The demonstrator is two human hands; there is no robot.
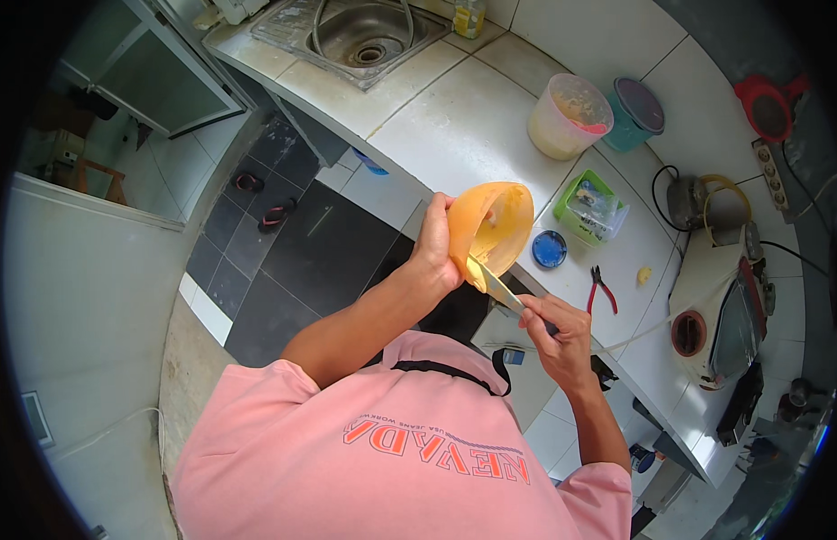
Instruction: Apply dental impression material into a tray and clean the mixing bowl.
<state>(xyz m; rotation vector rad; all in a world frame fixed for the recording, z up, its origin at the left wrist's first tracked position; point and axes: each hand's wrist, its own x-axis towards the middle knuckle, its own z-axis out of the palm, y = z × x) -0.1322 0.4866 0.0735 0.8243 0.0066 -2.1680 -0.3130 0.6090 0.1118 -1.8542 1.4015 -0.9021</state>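
Left grip (434, 245) is holding the yellow-orange bowl (492, 225) by its side, and I see it tipped so its mouth faces toward the right. Right grip (562, 335) is curled tight around the dark handle of a flat blade (503, 292). That blade points away from the right grip, up and to the left, and its tip is at the bowl's near rim. Soft yellow stuff (477, 274) sits on the tip, and more is smeared inside the bowl. I can't tell what it is.

Ahead of the right grip, on the white tiled worktop (454, 108), I see a round blue lid (550, 249). Just past it is a green box (577, 203). Red-handled pliers (602, 292) lie near the right grip, on its right side, and a small yellow lump (644, 274) is a bit farther right. Well ahead of both grips stand a see-through tub (553, 121) and a teal tub (630, 130). Far ahead of the left grip is a metal sink (346, 40).
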